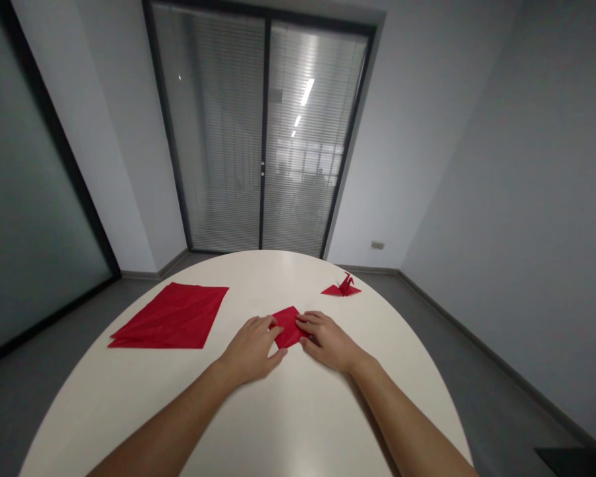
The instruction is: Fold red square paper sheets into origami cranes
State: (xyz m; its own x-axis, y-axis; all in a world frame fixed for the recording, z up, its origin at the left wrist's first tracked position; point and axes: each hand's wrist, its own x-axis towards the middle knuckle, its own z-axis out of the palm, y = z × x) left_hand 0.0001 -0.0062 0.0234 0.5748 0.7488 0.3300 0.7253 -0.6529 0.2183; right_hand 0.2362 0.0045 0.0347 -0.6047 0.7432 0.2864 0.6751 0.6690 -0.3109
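Observation:
A small folded piece of red origami paper (288,329) lies flat on the white table, between my two hands. My left hand (252,348) is at its left edge, fingertips bent onto the paper and thumb apart near the lower corner. From the other side, my right hand (329,340) holds the right edge down, fingers over the paper and thumb close below. Both hands cover the side corners, so those folds are hidden. A finished red paper crane (345,286) stands farther back to the right, apart from my hands.
Larger red paper sheets (173,317) lie loosely stacked on the left of the round white table (298,424). Behind the table are glass panels with blinds (218,132) and grey walls. A dark object (576,462) shows at the lower right corner.

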